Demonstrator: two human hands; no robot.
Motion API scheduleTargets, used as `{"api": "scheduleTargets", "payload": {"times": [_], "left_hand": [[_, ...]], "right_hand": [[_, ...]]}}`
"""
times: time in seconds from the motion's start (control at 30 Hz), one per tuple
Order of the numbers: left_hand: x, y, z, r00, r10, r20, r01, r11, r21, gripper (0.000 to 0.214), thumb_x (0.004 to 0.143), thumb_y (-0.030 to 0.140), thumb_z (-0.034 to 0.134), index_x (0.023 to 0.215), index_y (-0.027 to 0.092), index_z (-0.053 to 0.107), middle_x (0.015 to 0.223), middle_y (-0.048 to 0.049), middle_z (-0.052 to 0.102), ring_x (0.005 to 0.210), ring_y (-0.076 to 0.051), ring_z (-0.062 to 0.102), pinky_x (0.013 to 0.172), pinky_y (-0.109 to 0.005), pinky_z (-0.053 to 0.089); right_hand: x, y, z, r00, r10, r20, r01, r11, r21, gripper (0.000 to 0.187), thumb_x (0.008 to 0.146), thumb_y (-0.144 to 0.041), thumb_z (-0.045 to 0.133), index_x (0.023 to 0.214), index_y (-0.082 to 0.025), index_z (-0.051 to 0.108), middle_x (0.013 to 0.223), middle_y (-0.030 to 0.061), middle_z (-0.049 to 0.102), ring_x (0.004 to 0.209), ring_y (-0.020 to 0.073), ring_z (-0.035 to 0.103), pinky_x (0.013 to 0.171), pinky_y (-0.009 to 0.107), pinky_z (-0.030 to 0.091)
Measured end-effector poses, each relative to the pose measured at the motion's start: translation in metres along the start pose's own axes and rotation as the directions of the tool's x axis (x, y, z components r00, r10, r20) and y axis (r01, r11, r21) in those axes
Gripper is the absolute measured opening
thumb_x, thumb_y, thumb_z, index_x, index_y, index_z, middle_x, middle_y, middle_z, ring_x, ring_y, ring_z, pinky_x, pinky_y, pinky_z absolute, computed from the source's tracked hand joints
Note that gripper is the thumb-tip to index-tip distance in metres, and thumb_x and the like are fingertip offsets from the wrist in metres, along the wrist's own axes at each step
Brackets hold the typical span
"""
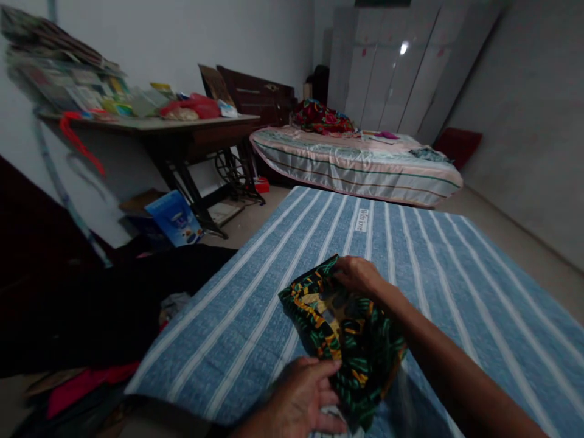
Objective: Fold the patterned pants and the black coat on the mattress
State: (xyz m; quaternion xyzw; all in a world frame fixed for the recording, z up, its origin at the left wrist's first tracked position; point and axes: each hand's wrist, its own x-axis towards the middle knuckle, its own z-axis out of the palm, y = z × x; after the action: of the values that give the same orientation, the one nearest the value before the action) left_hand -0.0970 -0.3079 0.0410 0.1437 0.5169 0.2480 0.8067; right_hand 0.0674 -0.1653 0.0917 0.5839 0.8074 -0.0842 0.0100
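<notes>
A folded cloth [340, 328] with a green, yellow and black print lies on a blue mattress with white stripes [456, 274]. My left hand [301, 395] rests at the cloth's near edge, its fingers closed on the fabric. My right hand [358, 275] reaches over from the right and pinches the cloth's far corner. Something pale and thin shows under the cloth's near end, too dim to name.
A second bed [356, 159] with a striped sheet and a heap of red cloth [322, 117] stands behind. A cluttered sewing-machine table [182, 131] stands at the left wall. Dark and red clothes [91, 340] lie on the floor at left. White wardrobes [392, 67] line the back.
</notes>
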Motion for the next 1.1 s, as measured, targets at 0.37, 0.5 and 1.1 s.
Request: {"api": "scheduleTargets", "payload": {"times": [0.37, 0.5, 1.1], "left_hand": [[0.029, -0.030, -0.010, 0.998, 0.006, -0.057, -0.006, 1.000, 0.012, 0.039, 0.051, 0.027, 0.075, 0.074, 0.019, 0.043, 0.060, 0.0011, 0.054, 0.048, -0.015, 0.056, 0.047, -0.024, 0.040], [0.041, -0.036, -0.011, 0.998, 0.042, -0.056, -0.042, 0.999, 0.017, 0.033, 0.052, 0.021, 0.071, 0.065, 0.019, 0.041, 0.056, 0.0013, 0.051, 0.048, -0.014, 0.055, 0.045, -0.022, 0.039], [0.015, -0.024, 0.002, 0.999, 0.038, -0.024, -0.036, 0.996, 0.087, 0.042, 0.055, 0.025, 0.070, 0.087, 0.022, 0.044, 0.073, -0.0012, 0.060, 0.056, -0.019, 0.060, 0.051, -0.029, 0.045]], "right_hand": [[0.092, -0.106, 0.005, 0.799, -0.415, 0.436, 0.463, 0.886, -0.006, 0.046, 0.064, -0.008, 0.060, 0.108, -0.022, 0.067, 0.108, 0.0065, 0.069, 0.098, 0.0232, 0.064, 0.074, 0.028, 0.050], [0.096, -0.115, 0.010, 0.745, -0.417, 0.521, 0.502, 0.865, -0.025, 0.037, 0.059, -0.004, 0.061, 0.094, -0.014, 0.071, 0.099, 0.0117, 0.071, 0.089, 0.0257, 0.066, 0.068, 0.029, 0.051], [0.078, -0.094, -0.008, 0.773, -0.382, 0.506, 0.368, 0.920, 0.131, 0.010, 0.056, -0.011, 0.068, 0.065, -0.013, 0.067, 0.058, -0.0023, 0.062, 0.057, 0.0117, 0.055, 0.052, 0.020, 0.040]]}}
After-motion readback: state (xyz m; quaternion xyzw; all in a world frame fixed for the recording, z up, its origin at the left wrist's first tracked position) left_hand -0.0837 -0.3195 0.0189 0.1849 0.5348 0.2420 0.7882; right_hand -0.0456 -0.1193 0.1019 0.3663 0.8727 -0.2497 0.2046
